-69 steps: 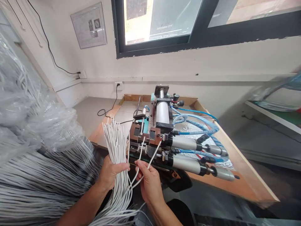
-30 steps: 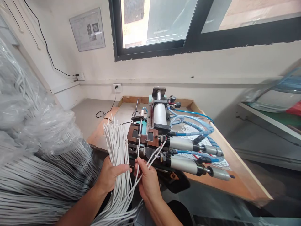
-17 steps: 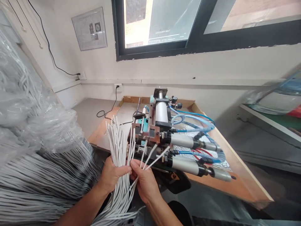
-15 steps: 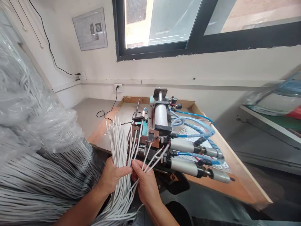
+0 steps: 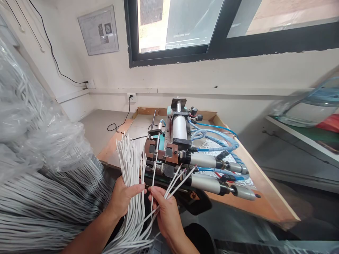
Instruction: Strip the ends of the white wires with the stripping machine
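A thick bundle of white cables stands upright in my left hand, its thumb laid across the front. Just to the right, my right hand pinches one white cable whose upper end reaches into the pneumatic machine. Several other cables fan out over my right hand towards the machine's lower cylinder, some with reddish tips. Below both hands the cables hang down together. The two hands are slightly apart.
The machine's cylinders and blue hoses spread right over a wooden-edged tray. Large stacks of grey cables, partly under clear plastic, fill the left. A shelf holding a clear bottle is at right.
My hands have moved slightly apart. One cable now stands alone at the machine between them, and more cables lie fanned out over my right hand. The view has shifted slightly.
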The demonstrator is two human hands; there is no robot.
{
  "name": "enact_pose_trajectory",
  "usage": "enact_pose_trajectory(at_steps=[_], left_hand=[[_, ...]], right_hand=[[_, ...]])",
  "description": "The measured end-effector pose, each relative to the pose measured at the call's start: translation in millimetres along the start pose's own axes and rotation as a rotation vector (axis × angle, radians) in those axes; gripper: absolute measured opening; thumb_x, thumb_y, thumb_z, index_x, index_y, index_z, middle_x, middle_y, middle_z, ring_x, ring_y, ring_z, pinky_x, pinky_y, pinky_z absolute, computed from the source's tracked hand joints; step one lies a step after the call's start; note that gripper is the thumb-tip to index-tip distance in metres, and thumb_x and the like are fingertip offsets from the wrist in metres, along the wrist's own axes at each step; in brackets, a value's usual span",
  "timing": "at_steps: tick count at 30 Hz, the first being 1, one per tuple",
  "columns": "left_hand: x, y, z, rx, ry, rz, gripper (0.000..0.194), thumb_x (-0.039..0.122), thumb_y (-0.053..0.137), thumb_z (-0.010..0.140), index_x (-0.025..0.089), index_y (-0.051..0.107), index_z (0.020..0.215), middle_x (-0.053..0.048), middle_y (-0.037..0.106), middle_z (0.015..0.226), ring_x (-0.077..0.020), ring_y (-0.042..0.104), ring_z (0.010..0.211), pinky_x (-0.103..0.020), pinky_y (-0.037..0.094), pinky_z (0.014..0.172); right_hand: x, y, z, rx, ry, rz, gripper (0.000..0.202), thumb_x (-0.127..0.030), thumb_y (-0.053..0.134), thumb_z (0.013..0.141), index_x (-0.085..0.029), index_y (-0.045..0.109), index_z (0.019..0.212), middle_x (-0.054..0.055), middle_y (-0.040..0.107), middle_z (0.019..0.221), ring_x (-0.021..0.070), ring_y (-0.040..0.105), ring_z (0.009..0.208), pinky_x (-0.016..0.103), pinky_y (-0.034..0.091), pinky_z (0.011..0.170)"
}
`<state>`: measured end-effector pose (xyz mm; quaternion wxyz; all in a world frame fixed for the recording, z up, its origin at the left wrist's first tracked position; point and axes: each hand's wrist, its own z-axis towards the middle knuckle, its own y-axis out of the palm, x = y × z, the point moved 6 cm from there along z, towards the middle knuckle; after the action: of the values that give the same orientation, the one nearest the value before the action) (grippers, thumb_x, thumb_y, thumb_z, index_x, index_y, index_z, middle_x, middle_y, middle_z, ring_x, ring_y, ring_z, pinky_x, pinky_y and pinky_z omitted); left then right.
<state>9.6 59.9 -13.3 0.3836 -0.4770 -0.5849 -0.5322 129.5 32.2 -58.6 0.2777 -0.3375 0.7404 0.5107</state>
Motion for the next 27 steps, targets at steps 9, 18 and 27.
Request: enact_pose_trajectory(at_steps=[9, 18, 27], left_hand=[[6.1, 9.4, -5.1, -0.068, 0.067, 0.072, 0.013, 0.011, 0.069, 0.057, 0.012, 0.065, 0.070, 0.000, 0.064, 0.058, -0.0150, 0.056, 0.054, -0.026, 0.046, 0.054], [-2.8, 0.5, -2.7, -0.050, 0.030, 0.052, 0.014, 0.013, 0.071, 0.057, 0.012, 0.063, 0.068, 0.001, 0.062, 0.056, -0.0128, 0.054, 0.054, -0.024, 0.044, 0.054], [-3.5, 2.4, -0.7, -0.035, 0.014, 0.075, 0.019, 0.010, 0.070, 0.055, 0.011, 0.063, 0.072, 0.000, 0.062, 0.057, -0.0131, 0.054, 0.053, -0.025, 0.044, 0.052]], right_hand=[[-7.7, 16.9, 8.0, -0.156, -0.082, -0.099, 0.025, -0.038, 0.068, 0.067, -0.013, 0.065, 0.066, -0.003, 0.047, 0.049, 0.0080, 0.034, 0.048, 0.022, 0.027, 0.048], [-3.6, -6.5, -1.3, 0.045, -0.162, -0.096, 0.027, -0.040, 0.066, 0.068, -0.015, 0.059, 0.061, -0.002, 0.053, 0.052, 0.0075, 0.035, 0.045, 0.022, 0.027, 0.046], [-9.9, 1.5, 9.2, 0.030, -0.038, 0.022, 0.025, -0.037, 0.071, 0.061, -0.015, 0.060, 0.064, -0.004, 0.049, 0.048, 0.0084, 0.038, 0.044, 0.021, 0.028, 0.046]])
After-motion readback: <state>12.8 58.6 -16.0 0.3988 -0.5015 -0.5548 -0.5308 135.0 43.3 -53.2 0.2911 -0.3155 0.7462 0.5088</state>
